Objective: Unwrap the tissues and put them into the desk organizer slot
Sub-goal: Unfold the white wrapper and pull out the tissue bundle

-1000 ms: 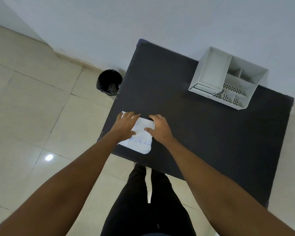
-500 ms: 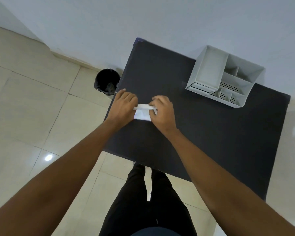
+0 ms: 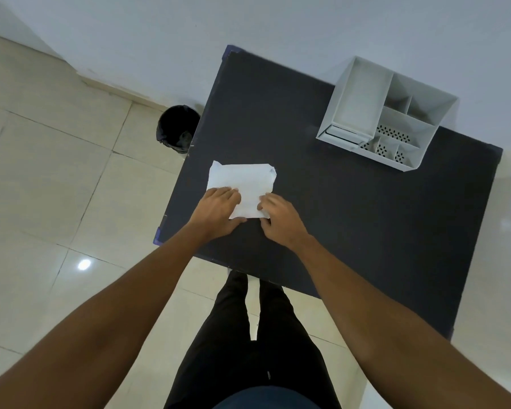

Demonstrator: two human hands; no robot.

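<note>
Tissue pack (image 3: 242,184) apparently pinned flat under both hands' fingers (image 3: 229,192).

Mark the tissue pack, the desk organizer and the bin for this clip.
tissue pack (image 3: 244,180), head view, bare white upper face beyond the hands
desk organizer (image 3: 326,132), head view, outer left wall
bin (image 3: 176,128), head view, dark inside
</note>
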